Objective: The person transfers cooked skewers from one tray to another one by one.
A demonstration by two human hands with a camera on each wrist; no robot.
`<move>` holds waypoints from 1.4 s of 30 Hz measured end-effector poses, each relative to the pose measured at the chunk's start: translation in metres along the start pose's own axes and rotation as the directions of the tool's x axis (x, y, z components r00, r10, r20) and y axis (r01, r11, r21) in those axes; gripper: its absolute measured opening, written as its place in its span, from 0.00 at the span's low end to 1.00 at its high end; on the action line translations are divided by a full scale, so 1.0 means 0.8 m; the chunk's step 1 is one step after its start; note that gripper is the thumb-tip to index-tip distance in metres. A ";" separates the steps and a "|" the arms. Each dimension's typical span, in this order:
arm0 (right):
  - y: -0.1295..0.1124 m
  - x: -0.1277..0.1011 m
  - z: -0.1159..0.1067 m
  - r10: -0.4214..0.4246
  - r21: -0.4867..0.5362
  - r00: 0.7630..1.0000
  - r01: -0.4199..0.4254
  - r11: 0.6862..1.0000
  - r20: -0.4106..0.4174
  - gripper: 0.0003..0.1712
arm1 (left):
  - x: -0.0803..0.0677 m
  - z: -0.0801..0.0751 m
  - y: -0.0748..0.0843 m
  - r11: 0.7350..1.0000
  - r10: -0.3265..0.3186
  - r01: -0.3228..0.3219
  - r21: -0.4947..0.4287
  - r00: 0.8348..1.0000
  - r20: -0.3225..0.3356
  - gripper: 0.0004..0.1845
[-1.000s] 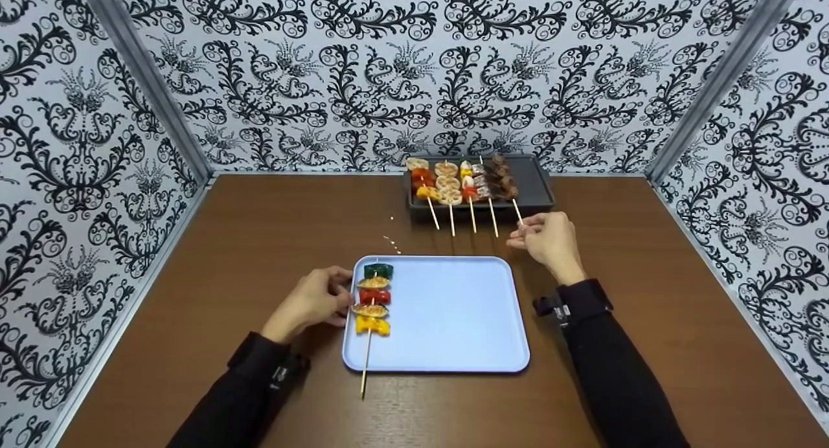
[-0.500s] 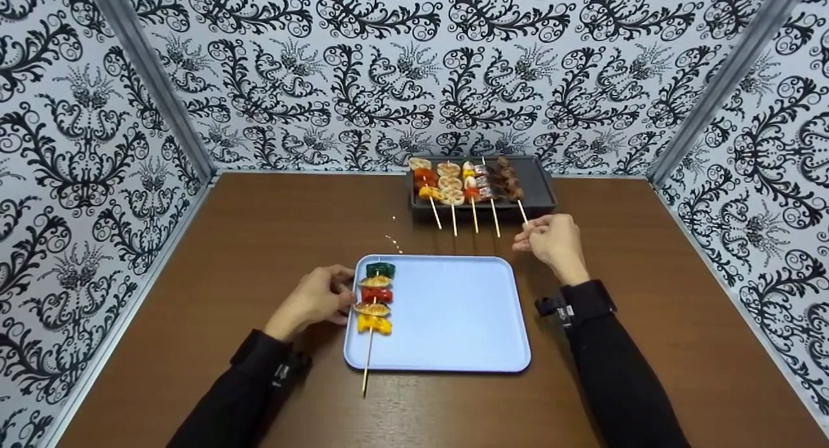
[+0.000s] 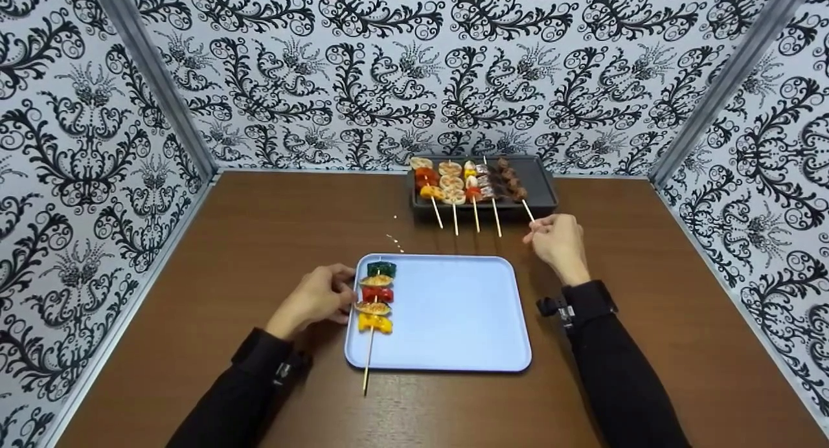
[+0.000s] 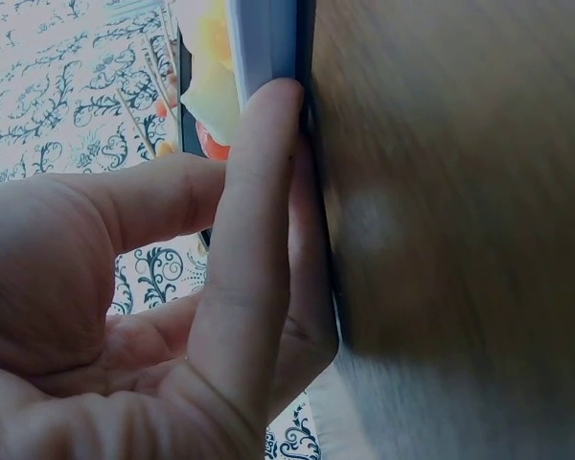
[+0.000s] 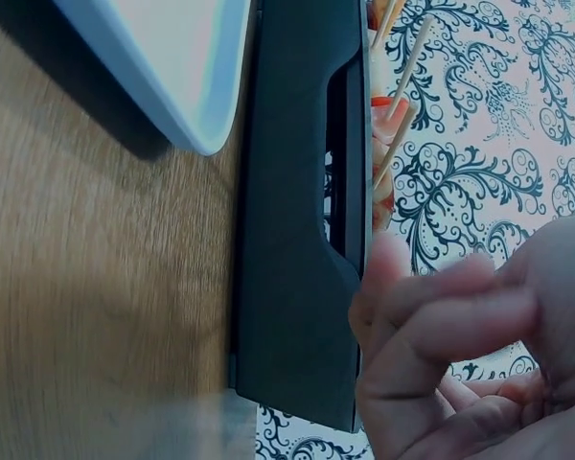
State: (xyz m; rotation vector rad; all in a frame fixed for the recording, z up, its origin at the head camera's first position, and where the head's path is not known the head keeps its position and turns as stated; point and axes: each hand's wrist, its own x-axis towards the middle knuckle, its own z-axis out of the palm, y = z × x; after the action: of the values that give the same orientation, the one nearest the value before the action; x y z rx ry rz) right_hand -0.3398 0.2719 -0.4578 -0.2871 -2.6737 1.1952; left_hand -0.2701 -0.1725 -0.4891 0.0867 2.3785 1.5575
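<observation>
My left hand [image 3: 317, 299] rests its fingers against the left edge of a light blue tray [image 3: 453, 318]; in the left wrist view a finger [image 4: 254, 211] lies straight along that rim [image 4: 264, 38]. A vegetable skewer [image 3: 374, 296] with green, red and yellow pieces lies on the tray's left side. At the back, my right hand [image 3: 556, 241] pinches the stick end of the dark meat skewer [image 3: 508, 179], the rightmost one on a dark tray [image 3: 541, 179]. In the right wrist view the curled fingers [image 5: 460, 326] are blurred beside that tray [image 5: 287, 192].
Several more skewers [image 3: 450, 179] lie side by side on the dark tray, sticks pointing toward me. A few pale crumbs [image 3: 394, 237] dot the brown table [image 3: 259, 241]. Patterned walls [image 3: 97, 176] close in the left, back and right sides.
My right hand has shifted slightly right and back, and the meat skewer's stick end has swung right with it. The left hand stays put at the blue tray's edge.
</observation>
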 end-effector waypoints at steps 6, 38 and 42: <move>-0.002 -0.001 -0.001 -0.011 -0.052 1.000 0.010 0.999 -0.004 0.14 | -0.001 0.000 0.000 1.000 0.013 -0.013 0.007 1.000 0.001 0.27; -0.011 -0.018 -0.017 -0.013 0.016 1.000 0.013 1.000 -0.001 0.12 | 0.001 -0.001 -0.001 0.999 -0.007 0.007 0.034 1.000 0.004 0.27; -0.015 -0.023 -0.021 -0.015 0.137 0.999 0.010 0.991 0.030 0.12 | 0.001 -0.001 -0.002 0.999 -0.001 0.001 0.037 1.000 0.000 0.26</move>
State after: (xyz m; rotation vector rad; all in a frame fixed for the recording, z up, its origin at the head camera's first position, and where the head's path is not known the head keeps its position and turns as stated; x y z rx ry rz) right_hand -0.3191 0.2715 -0.4394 -0.2315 -2.5995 1.3822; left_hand -0.2709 -0.1735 -0.4902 0.0933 2.4072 1.5128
